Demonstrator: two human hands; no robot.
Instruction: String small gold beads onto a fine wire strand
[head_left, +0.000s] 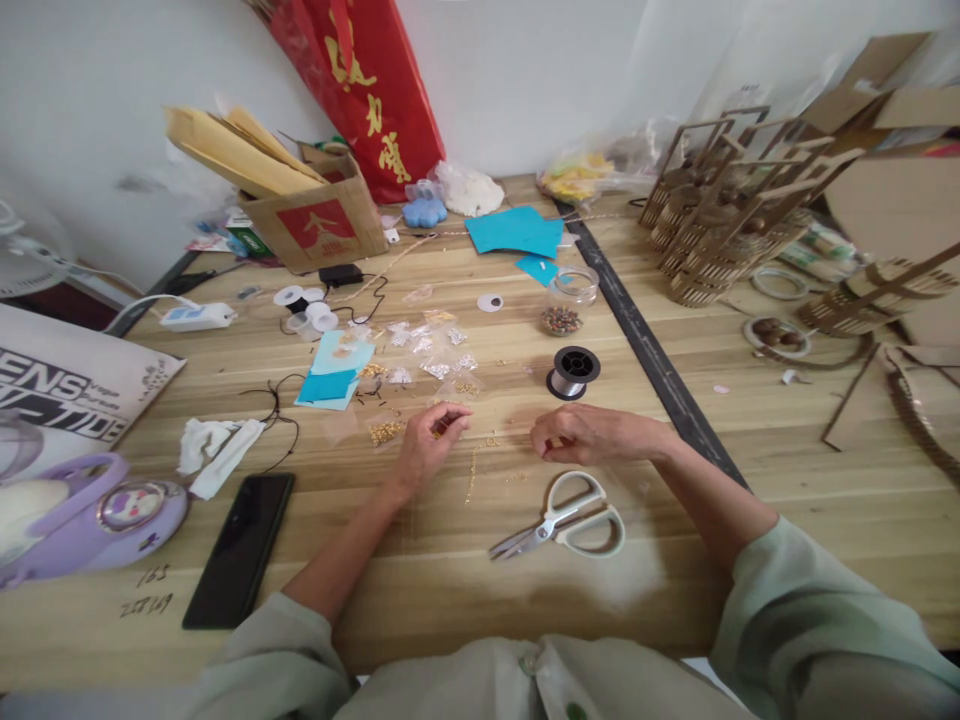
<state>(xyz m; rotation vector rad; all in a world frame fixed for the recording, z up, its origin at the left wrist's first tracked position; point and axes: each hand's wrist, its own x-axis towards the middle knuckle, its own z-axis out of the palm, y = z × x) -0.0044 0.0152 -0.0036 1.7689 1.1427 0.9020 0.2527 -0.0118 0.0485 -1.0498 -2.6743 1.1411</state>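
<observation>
White printed carton (52,365): at the far left; large dark letters read "ENS", the rest partly cut off.
Handwritten marking (150,590): on the wood; first line reads "165", second line unclear.
Black rectangular phone (238,550): lies flat; long axis slants from front left to back right.
Brown cardboard box (322,215): bears a red square with a pale emblem.
Glossy red bag (367,90): gold Chinese characters in a column; 力 and 寶 are legible.
Left hand (427,448): thumb and forefinger tips nearly meet; whether anything is gripped cannot be told.
Thin gold chain (471,475): on the table between the hands, nearer the left; long axis runs front to back.
Steel scissors with off-white handles (555,525): in front of the hands; tips point left and slightly towards the person.
Black spool of fine pale line (574,372): stands just behind the right hand.
Right hand (581,435): fingers curled; contents cannot be told.
Working room: bounded by the spool behind and scissors in front; wood surface extends from the scissors to the front edge.
Long black strip (637,330): slants front-right, passing behind the right forearm.
</observation>
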